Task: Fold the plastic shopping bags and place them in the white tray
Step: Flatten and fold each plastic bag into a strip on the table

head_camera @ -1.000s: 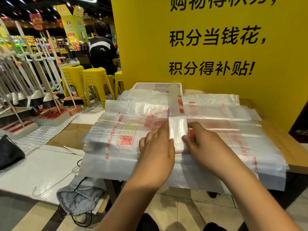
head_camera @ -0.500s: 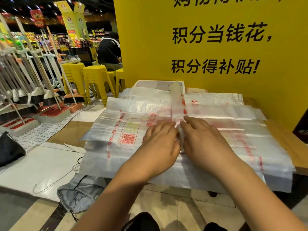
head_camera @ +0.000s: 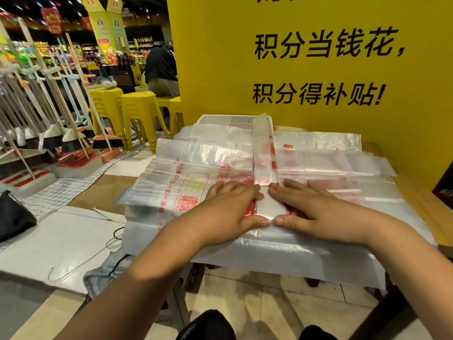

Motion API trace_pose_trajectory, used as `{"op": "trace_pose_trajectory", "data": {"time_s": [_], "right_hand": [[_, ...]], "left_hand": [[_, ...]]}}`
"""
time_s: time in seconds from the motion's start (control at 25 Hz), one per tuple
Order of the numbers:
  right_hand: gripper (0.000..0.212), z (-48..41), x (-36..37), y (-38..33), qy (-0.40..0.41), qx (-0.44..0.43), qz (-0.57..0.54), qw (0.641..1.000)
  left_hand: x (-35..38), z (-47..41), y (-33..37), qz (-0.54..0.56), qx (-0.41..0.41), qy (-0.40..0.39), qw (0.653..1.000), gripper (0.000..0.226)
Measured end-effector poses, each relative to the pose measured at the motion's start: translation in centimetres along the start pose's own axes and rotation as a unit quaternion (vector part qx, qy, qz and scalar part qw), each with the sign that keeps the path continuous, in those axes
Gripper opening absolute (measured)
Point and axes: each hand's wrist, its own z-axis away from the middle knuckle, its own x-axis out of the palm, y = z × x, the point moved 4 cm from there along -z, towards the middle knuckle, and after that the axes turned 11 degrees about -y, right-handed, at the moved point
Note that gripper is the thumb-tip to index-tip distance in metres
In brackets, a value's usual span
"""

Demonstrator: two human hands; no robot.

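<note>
A thick pile of clear plastic shopping bags (head_camera: 196,168) with red print covers the table. On top lies one bag folded into a narrow strip (head_camera: 263,148) that runs away from me toward the white tray (head_camera: 220,119). The tray stands at the back against the yellow wall and is partly covered by bags. The strip's near end is folded into a small white packet (head_camera: 269,208). My left hand (head_camera: 232,207) and my right hand (head_camera: 316,207) lie flat on either side of the packet. Their fingertips touch its far edge, and both thumbs press its near edge.
The wooden table (head_camera: 416,204) shows bare at the right, under the yellow wall (head_camera: 318,114). Yellow stools (head_camera: 142,109) and a broom rack (head_camera: 49,119) stand to the left, with a person (head_camera: 161,67) behind them. A black bag (head_camera: 12,214), grey cloth (head_camera: 103,276) and cables lie on the floor.
Both hands slid together over the strip's near end, then spread slightly. The folded packet now shows between them, and the thumbs have come onto its near edge.
</note>
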Motion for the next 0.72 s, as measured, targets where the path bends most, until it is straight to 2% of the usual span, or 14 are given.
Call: {"op": "trace_pose_trajectory", "data": {"time_s": [0.12, 0.2, 0.28, 0.32, 0.44, 0.52, 0.64, 0.72], "right_hand": [[0.083, 0.3, -0.1, -0.4, 0.0, -0.002, -0.002, 1.0], [0.092, 0.7, -0.5, -0.5, -0.009, -0.003, 0.0, 1.0], [0.097, 0.9, -1.1, -0.7, 0.003, -0.007, 0.013, 1.0], [0.092, 0.9, -1.3, -0.8, 0.028, -0.014, 0.016, 0.999], [0.057, 1.0, -1.9, -1.3, 0.131, -0.049, -0.007, 0.99], [0.045, 1.5, -1.8, -1.6, 0.173, -0.066, -0.025, 0.982], [0.042, 2.4, -1.0, -1.9, 0.201, -0.076, -0.069, 0.974], [0.046, 2.8, -0.1, -1.8, 0.214, -0.084, -0.105, 0.967]], "left_hand": [[-0.2, 0.3, -0.1, 0.001, 0.008, -0.02, 1.0, 0.07], [-0.6, 0.5, -0.4, 0.002, 0.01, -0.049, 0.999, 0.08], [-1.1, 0.5, -0.6, 0.014, 0.02, -0.048, 0.999, 0.076], [-1.4, 0.4, -0.6, 0.032, 0.03, -0.031, 0.999, 0.068], [-2.0, 0.6, -0.4, 0.098, 0.06, 0.036, 0.993, 0.04], [-1.9, 1.1, -0.3, 0.126, 0.08, 0.057, 0.987, 0.031], [-1.5, 1.5, -0.2, 0.128, 0.089, 0.073, 0.985, 0.031], [-1.1, 1.1, -0.4, 0.081, 0.073, 0.071, 0.992, 0.037]]}}
